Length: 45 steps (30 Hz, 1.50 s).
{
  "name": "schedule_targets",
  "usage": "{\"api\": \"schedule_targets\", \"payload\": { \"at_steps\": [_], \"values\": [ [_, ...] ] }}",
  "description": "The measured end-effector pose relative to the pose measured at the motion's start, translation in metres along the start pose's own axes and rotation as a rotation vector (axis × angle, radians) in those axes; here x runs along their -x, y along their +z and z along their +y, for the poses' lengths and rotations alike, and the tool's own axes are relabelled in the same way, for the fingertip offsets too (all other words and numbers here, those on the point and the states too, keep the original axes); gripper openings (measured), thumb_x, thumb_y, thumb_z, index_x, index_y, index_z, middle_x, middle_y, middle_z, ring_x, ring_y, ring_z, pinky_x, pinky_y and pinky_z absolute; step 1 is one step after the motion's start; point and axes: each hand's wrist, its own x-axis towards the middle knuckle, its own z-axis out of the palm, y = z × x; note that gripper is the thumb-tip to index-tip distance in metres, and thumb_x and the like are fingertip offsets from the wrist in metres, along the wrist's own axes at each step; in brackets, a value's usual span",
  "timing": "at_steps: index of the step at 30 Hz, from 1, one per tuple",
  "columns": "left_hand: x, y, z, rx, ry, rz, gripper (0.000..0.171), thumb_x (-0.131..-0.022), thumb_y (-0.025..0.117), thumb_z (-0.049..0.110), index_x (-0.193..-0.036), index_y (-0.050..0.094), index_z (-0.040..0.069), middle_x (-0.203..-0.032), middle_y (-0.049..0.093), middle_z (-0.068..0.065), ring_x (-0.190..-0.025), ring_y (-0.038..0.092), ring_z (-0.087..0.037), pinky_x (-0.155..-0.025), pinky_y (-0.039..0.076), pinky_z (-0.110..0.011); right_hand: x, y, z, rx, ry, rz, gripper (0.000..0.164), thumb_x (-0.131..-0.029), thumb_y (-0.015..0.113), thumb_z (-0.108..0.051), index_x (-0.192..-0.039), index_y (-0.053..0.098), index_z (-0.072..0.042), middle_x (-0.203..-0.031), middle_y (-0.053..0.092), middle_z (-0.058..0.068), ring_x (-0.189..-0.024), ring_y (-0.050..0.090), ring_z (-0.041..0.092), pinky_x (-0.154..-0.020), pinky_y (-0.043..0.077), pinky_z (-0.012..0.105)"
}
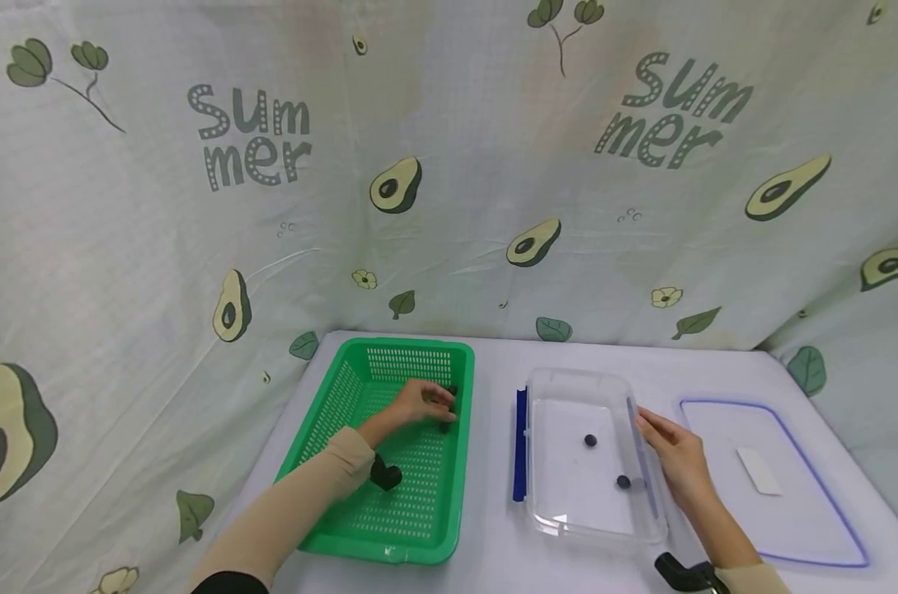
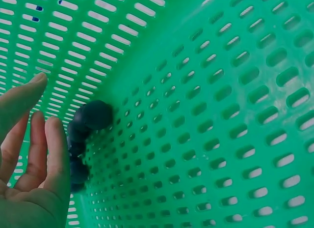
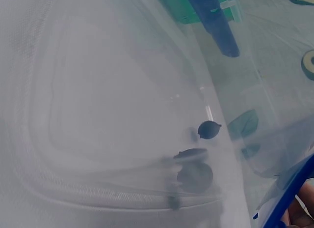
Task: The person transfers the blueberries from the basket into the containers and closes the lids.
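Note:
My left hand (image 1: 425, 402) reaches into a green perforated basket (image 1: 459, 495), close to its right wall. In the left wrist view its fingers (image 2: 56, 144) curve loosely, with nothing between them and the thumb. Just beyond lie several dark blue balls (image 2: 98, 115), blueberry-like, clustered against the basket wall. On the right, my right hand (image 1: 679, 458) grips the right side of a clear plastic box (image 1: 567, 524). Inside that box, two dark balls (image 1: 590, 440) rest apart on the bottom. Fingers (image 3: 299, 211) show beside a blue latch (image 3: 289, 198) in the right wrist view.
A clear lid with a blue rim (image 1: 805, 450) lies right of the box, bearing a white rectangle (image 1: 758, 472). Another blue latch (image 1: 520, 445) hangs on the box's left side. A printed cloth (image 1: 463, 181) hangs behind the white table (image 1: 493, 371).

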Motion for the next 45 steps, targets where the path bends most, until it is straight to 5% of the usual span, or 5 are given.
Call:
{"api": "schedule_targets", "payload": {
  "at_steps": [16, 29, 45],
  "values": [
    [0.008, 0.001, -0.017, 0.003, 0.002, -0.008, 0.030, -0.073, 0.085, -0.007, -0.100, 0.072, -0.008, -0.098, 0.074, -0.016, -0.089, 0.073, -0.026, -0.078, 0.059, -0.032, 0.001, 0.001, 0.000, -0.058, -0.007, 0.010, 0.037, -0.096, 0.070, -0.024, -0.127, 0.068, -0.004, -0.093, 0.067, -0.030, -0.093, 0.056, -0.012, -0.077, 0.045, 0.005],
    [0.012, 0.001, -0.024, -0.050, 0.072, -0.018, 0.027, -0.073, 0.085, -0.007, -0.097, 0.071, -0.009, -0.097, 0.073, -0.019, -0.083, 0.073, -0.024, -0.073, 0.060, -0.031, 0.000, 0.001, 0.000, -0.033, -0.016, 0.004, 0.048, -0.097, 0.069, -0.025, -0.131, 0.059, 0.007, -0.096, 0.065, -0.031, -0.095, 0.055, -0.014, -0.078, 0.043, 0.005],
    [0.015, 0.002, -0.026, -0.094, 0.126, -0.030, 0.021, -0.075, 0.084, -0.004, -0.092, 0.073, -0.006, -0.091, 0.073, -0.014, -0.081, 0.072, -0.021, -0.071, 0.059, -0.028, 0.001, 0.001, 0.001, -0.059, -0.014, 0.007, 0.046, -0.096, 0.069, -0.025, -0.130, 0.061, 0.005, -0.096, 0.066, -0.031, -0.096, 0.055, -0.014, -0.079, 0.043, 0.004]
  ]
}}
